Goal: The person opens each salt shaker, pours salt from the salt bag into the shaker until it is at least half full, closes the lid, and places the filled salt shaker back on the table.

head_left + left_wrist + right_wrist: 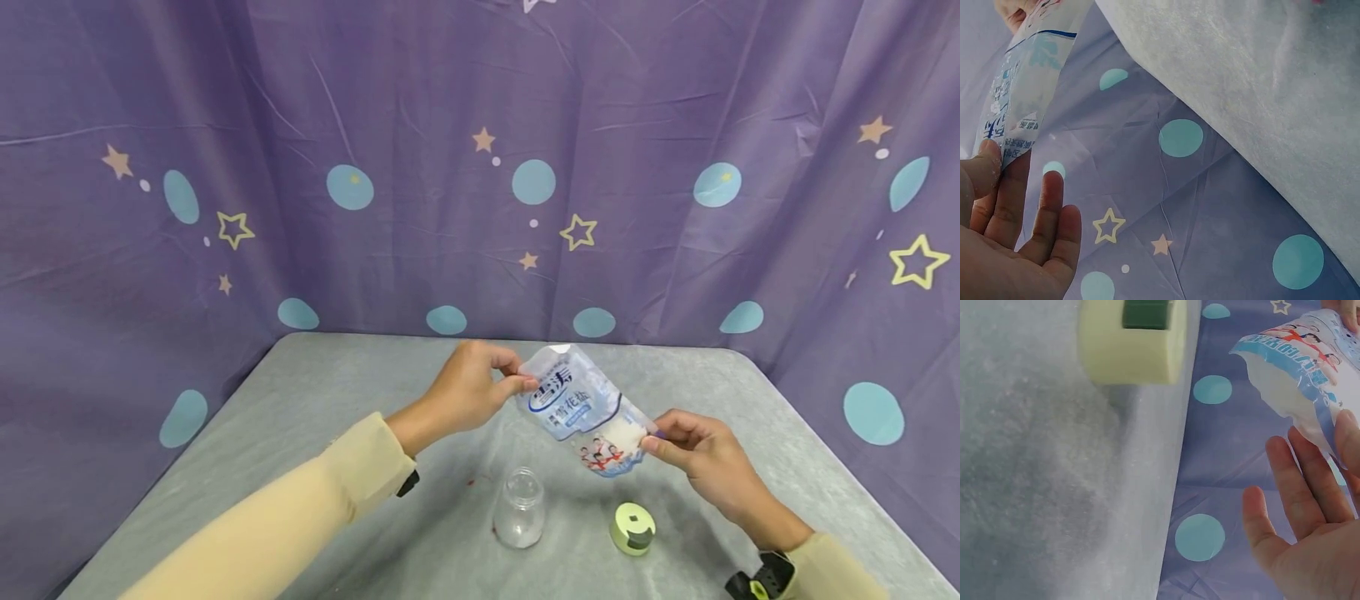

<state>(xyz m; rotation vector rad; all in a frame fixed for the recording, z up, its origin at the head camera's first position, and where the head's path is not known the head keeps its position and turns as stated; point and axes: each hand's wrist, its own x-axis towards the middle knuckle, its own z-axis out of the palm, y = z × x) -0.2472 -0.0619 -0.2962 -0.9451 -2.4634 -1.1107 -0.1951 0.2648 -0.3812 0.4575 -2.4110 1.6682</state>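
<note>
A blue-and-white plastic bag of salt [581, 408], printed with dark lettering and red figures, hangs slanted above the table. Its upper left end is pinched between thumb and fingers of my left hand [474, 387]. At the lower right corner, my right hand [708, 458] pinches it the same way. White contents show towards the bag's lower end. In the left wrist view, the left thumb presses on the printed film of the bag [1029, 94]. Below the bag stands an uncapped clear glass jar [519, 508], upright. To its right lies a pale green lid [632, 529].
The grey-covered table [337, 375] carries the jar and lid near its front. Purple curtains [420, 250] with stars and blue dots hang behind and along both sides. A tiny red speck [471, 482] lies left of the jar.
</note>
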